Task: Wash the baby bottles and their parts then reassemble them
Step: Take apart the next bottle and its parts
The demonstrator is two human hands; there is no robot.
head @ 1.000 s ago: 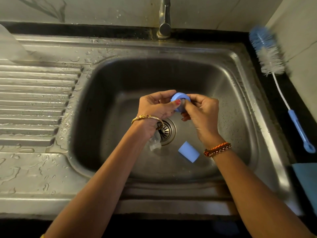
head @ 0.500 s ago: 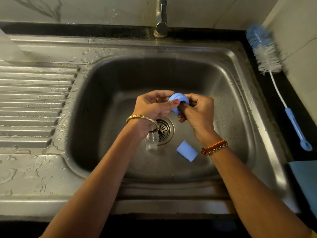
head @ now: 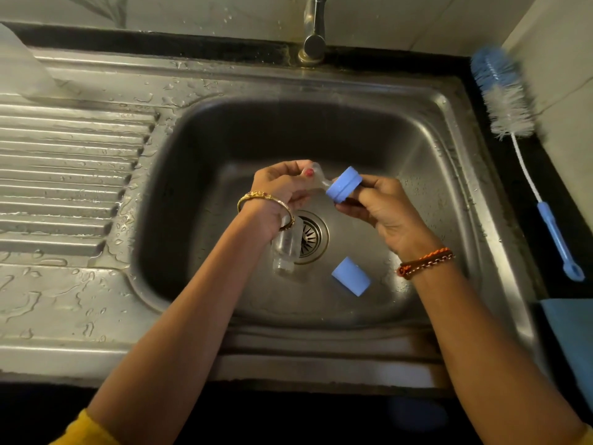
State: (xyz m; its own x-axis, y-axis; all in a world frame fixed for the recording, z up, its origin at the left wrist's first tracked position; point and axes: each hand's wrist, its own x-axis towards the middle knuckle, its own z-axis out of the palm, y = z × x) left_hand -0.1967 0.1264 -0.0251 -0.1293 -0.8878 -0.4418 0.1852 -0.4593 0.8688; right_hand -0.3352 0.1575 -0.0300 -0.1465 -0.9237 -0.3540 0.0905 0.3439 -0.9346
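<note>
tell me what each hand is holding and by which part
Left hand pinches the clear teat by its wide end; right hand grips the blue collar ring by its rim.

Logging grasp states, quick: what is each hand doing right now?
Left hand: closed, pinching the clear nipple.
Right hand: closed, holding the blue collar ring.

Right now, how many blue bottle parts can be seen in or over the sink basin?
2: a blue collar ring gripped by the right hand above the drain, and a blue cap lying on the basin floor. Others may be hidden under the arms.
</note>
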